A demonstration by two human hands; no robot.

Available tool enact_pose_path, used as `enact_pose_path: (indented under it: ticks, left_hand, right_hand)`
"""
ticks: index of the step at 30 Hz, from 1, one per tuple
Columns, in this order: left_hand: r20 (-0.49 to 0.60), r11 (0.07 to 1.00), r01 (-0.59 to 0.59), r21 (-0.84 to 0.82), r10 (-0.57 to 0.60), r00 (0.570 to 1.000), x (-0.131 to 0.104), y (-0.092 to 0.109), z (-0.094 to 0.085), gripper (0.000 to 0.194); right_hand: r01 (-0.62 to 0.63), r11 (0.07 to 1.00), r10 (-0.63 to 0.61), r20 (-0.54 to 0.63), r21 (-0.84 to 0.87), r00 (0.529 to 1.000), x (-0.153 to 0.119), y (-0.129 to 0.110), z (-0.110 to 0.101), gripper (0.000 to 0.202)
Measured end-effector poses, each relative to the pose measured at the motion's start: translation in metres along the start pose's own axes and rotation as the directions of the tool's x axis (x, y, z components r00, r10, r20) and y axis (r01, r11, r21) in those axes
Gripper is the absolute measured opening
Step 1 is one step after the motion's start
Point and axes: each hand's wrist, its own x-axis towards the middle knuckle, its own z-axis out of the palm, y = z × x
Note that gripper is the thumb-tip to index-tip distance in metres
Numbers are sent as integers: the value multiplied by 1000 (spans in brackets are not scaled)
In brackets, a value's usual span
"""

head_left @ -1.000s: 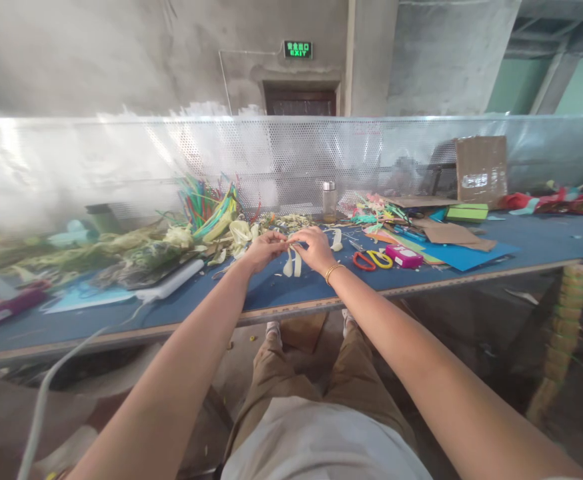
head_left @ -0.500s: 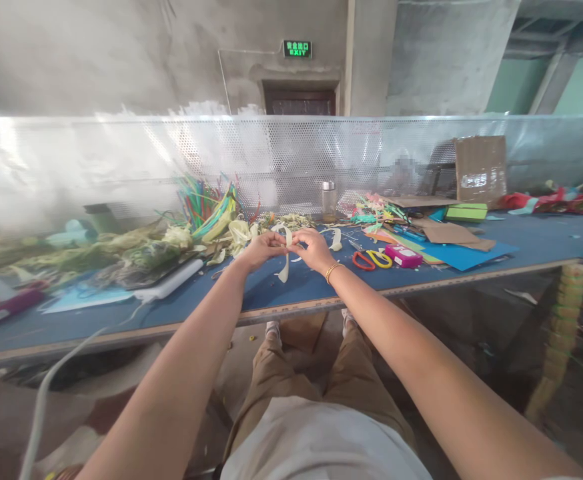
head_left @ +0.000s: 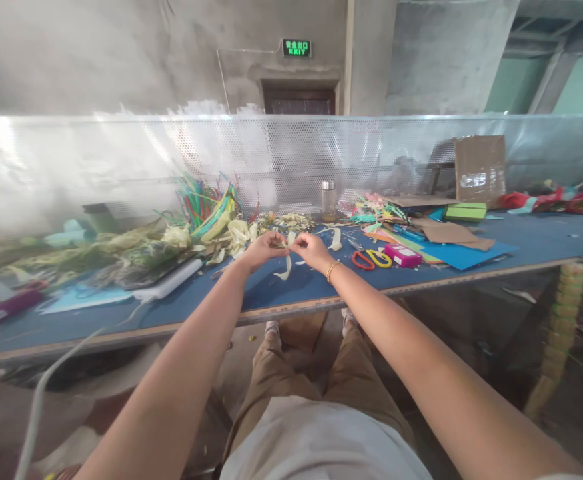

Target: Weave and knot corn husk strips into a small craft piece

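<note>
Over the blue tabletop, my left hand and my right hand meet with fingertips close together. Both are closed in a pinch on a thin, pale cream strip, whose curled end hangs below the fingers. Part of the strip is hidden by the fingertips. A similar pale curl lies on the table just right of my right hand. Further right are scissors with a red loop and a yellow loop, beside a magenta box.
Colourful stems and pale green material are piled at the left. A white power strip trails a cable off the front edge. A lidded bottle stands behind my hands. Blue card and a cardboard piece are at right.
The upper loop of the pale strip has dropped lower between my fingers, and its hanging end has shifted slightly. Both hands stay in nearly the same place.
</note>
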Motion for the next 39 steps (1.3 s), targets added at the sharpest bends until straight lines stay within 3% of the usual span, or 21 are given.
enact_pose_path:
  ticks: [8,14,20,28,33,39]
  left_hand:
    - [-152,999,28,-22,-31,988,6,-10,7,41]
    - [-139,998,-17,-64,8,990,6,-9,7,39]
    - [-163,1000,-6,8,7,987,6,-9,7,37]
    - [-163,998,-18,-67,7,987,9,-11,4,29]
    - [-228,996,22,-88,-42,973,10,-11,1,26]
    - [-317,982,50,-184,-107,942,13,-18,-3,25]
  right_hand:
    - [-69,980,82,-62,186,995,1,-1,0,24]
    - [-64,984,80,-86,165,993,0,-3,-1,27]
    - [-77,984,91,-77,161,993,0,-3,-2,30]
    - [-138,968,143,-9,209,990,0,2,2,25]
    - [-194,895,203,22,401,979,4,-1,1,17]
    - [-247,850,233,88,465,968,6,-3,-6,27]
